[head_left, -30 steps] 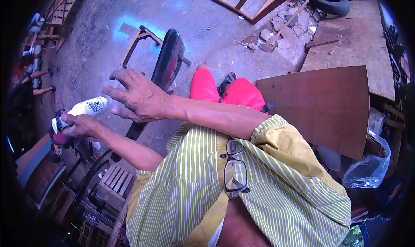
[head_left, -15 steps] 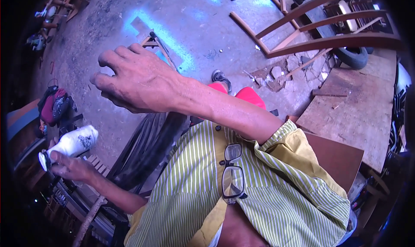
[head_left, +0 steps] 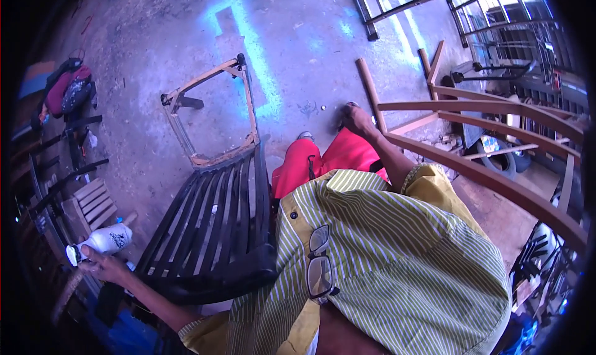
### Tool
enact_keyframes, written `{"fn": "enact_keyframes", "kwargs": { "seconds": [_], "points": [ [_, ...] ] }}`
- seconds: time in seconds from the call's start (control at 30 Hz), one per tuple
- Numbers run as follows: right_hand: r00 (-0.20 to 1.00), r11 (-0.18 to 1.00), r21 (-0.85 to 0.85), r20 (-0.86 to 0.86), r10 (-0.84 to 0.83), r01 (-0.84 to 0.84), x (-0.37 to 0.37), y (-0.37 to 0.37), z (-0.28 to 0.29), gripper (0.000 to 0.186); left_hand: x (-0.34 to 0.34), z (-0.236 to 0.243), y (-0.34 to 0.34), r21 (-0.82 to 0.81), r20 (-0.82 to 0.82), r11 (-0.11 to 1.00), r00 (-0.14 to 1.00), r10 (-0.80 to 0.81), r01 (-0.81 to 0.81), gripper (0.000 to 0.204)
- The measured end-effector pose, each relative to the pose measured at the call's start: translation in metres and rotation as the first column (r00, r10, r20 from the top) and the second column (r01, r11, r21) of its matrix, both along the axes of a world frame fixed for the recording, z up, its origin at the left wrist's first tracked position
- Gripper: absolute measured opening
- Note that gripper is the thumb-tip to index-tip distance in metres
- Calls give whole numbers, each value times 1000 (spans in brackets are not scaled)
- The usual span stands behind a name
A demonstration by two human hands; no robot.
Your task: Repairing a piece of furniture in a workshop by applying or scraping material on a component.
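Down goes the right hand (head_left: 362, 122), no longer stretched across my view as it was half a second ago but dropped by the right knee, while the left hand (head_left: 105, 268) stays out at my far left. Biggest of all from where I steer is the grey concrete floor (head_left: 143, 94), streaked with bright blue (head_left: 253, 54); then the green-and-white striped shirt (head_left: 403, 274) filling the lower middle. On my right, a reddish-brown wooden frame (head_left: 484, 180) spreads its rails, one end just beside that right hand, and I can't tell whether they touch. On my left, a black slatted chair (head_left: 217, 271) tilts in close to the shirt, next to a bare wood frame (head_left: 251, 103). Red shorts (head_left: 298, 168) sit between. Smaller now: a slatted wooden crate (head_left: 93, 203), and just below it in my view the white bottle (head_left: 110, 239), dark ornament on its side, tilted, its capped end toward my left rim; the left fingers are wrapped about that end. The right fingers are in shadow, and I can't tell how they stand. Smallest, the spectacles (head_left: 320, 275) hang down the shirt front.
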State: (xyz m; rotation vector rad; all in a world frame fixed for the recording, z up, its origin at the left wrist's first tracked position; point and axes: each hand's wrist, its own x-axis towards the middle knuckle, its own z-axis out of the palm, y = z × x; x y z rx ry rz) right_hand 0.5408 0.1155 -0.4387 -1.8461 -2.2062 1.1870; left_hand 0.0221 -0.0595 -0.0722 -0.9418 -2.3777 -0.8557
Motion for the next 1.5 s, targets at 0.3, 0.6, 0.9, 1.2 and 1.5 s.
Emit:
{"fn": "enact_keyframes", "kwargs": {
  "seconds": [0.3, 0.6, 0.9, 1.2, 1.5],
  "points": [
    [998, 957, -286, 0, 60, -57, 107, 55, -76, 22, 62, 18, 66, -122, -142, 980, 980, 142, -160, 64],
    [967, 962, -131, 125, -224, 240, 159, 168, -95, 31, 142, -117, 297, -27, 194, 949, 933, -304, 315, 42],
    [932, 918, -166, 111, -345, 360, 126, 216, -141, 25, 286, -313, 411, 285, 794, 858, 395, -461, 428, 40],
    [968, 973, -153, 208, -140, 174, 61, 303, -334, 22, 368, -539, 380, 94, 957, 900, 209, -199, 426, 38],
    [971, 984, 170, 224, -83, 45, 59, 401, -501, 20, 357, -562, 403, 9, 988, 873, 133, -84, 488, 57]
  ]
}}
